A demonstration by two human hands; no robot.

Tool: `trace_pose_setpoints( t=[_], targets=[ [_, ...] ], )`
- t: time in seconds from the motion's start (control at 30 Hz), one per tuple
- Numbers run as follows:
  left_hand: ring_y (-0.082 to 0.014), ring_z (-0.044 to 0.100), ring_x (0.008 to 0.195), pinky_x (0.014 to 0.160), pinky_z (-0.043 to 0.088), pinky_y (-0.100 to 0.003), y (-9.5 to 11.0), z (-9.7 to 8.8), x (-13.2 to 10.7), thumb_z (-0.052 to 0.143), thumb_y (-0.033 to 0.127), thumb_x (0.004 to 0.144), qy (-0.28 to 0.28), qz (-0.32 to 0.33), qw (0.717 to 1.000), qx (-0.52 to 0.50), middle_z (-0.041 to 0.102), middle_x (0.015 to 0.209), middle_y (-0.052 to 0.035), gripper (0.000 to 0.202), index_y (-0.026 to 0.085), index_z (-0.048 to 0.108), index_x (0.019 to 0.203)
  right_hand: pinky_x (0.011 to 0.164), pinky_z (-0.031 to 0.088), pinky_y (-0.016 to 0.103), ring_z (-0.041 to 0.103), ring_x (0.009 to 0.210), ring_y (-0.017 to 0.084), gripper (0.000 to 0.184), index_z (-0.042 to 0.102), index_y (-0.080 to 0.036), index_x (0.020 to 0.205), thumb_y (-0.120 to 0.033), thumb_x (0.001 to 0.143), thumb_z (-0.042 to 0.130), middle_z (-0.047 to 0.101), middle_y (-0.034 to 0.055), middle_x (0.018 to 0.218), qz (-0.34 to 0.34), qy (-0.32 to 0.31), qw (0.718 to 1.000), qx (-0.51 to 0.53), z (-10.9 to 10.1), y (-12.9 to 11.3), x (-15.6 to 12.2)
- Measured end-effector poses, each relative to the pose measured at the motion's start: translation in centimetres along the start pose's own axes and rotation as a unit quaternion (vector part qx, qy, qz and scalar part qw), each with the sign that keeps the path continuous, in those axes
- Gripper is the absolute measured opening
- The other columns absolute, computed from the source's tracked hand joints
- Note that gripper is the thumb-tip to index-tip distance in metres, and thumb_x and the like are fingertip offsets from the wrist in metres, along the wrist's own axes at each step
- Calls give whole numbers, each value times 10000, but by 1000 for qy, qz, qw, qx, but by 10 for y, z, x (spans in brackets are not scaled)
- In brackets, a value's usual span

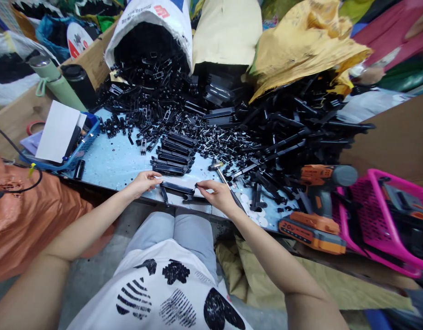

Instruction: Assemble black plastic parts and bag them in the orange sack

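My left hand (pixel 146 182) has its fingers closed at the left end of a long black plastic bar (pixel 178 188) near the table's front edge. A shorter black arm (pixel 164 195) angles down from that end. My right hand (pixel 216 195) pinches a small dark piece (pixel 196 185) at the bar's right end; its exact kind is too small to tell. Just beyond the bar lies a stack of similar black plastic bars (pixel 173 158). A hammer (pixel 221 172) rests to the right of them, its handle passing behind my right hand.
Loose metal pins (pixel 211 137) and black parts (pixel 156 110) spill from a white sack (pixel 147 23). On the right are a cordless drill (pixel 316 206) and a pink basket (pixel 386 220). A blue basket (pixel 84 144) and a green bottle (pixel 58 85) stand left.
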State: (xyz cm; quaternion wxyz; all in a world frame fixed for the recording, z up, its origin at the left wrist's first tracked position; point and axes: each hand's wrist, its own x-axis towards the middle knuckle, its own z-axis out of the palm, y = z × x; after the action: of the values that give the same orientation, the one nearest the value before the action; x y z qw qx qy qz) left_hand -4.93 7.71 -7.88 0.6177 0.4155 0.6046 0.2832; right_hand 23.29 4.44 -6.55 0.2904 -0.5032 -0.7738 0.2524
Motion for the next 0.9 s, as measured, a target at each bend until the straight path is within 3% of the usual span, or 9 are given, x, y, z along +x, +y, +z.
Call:
trace_pose_setpoints(
  t=[0.1, 0.2, 0.27, 0.4, 0.5, 0.67, 0.8, 0.9],
  targets=[
    [-69, 460, 483, 426, 307, -176, -5, 4, -1, 767, 457, 552, 21, 32, 999, 24, 551, 631, 12, 508, 125, 627, 910, 866, 473, 313, 659, 872, 154, 212, 664, -203, 942, -254, 883, 467, 712, 41, 948, -62, 6, 993, -101, 11, 4, -9],
    [-104, 519, 608, 550, 396, -210, -14, 10, -10, 691, 498, 634, 77, 152, 984, 55, 571, 712, -2, 507, 135, 591, 973, 971, 378, 373, 639, 912, 142, 232, 635, -202, 1030, -187, 903, 441, 694, 55, 1036, -136, -10, 974, -182, 16, 7, -21],
    [-120, 534, 648, 610, 408, -228, -20, 12, -21, 622, 515, 707, 119, 205, 961, 144, 580, 713, -7, 392, 160, 597, 872, 961, 366, 385, 606, 995, 157, 259, 605, -198, 1109, -182, 911, 440, 667, 77, 1107, -151, -20, 968, -199, 13, 6, -29],
    [-159, 541, 550, 566, 361, -257, -29, 22, -47, 531, 560, 774, 105, 147, 900, 396, 558, 534, -9, 420, 194, 543, 569, 909, 385, 391, 540, 1090, 209, 310, 573, -199, 1194, -304, 921, 469, 605, 108, 1216, -143, -19, 968, -204, 13, -9, -27],
    [-224, 609, 606, 573, 373, -287, -33, 39, -56, 500, 563, 791, 92, 126, 863, 481, 629, 592, -58, 427, 196, 598, 597, 917, 391, 371, 506, 1125, 217, 415, 511, -194, 1288, -392, 931, 434, 531, 117, 1306, -152, -25, 970, -187, 38, -30, -4],
    [-262, 657, 663, 601, 422, -315, -37, 63, -48, 458, 422, 836, 132, 97, 849, 503, 679, 674, -142, 377, 167, 681, 669, 918, 417, 339, 510, 1098, 205, 461, 435, -205, 1362, -413, 964, 329, 553, 85, 1269, -129, -72, 981, -122, 90, -49, 32],
    [-256, 660, 662, 615, 446, -314, -39, 68, -43, 488, 387, 821, 193, 96, 843, 492, 667, 635, -151, 349, 142, 697, 687, 926, 421, 345, 507, 1078, 201, 419, 492, -211, 1319, -373, 973, 322, 576, 78, 1217, -107, -69, 988, -93, 98, -39, 32],
    [-254, 664, 701, 641, 457, -313, -39, 67, -46, 490, 429, 821, 164, 91, 840, 508, 680, 674, -139, 364, 150, 703, 722, 924, 428, 359, 507, 1052, 205, 396, 531, -222, 1285, -365, 968, 341, 583, 81, 1183, -99, -76, 987, -105, 99, -36, 28]
  ],
)
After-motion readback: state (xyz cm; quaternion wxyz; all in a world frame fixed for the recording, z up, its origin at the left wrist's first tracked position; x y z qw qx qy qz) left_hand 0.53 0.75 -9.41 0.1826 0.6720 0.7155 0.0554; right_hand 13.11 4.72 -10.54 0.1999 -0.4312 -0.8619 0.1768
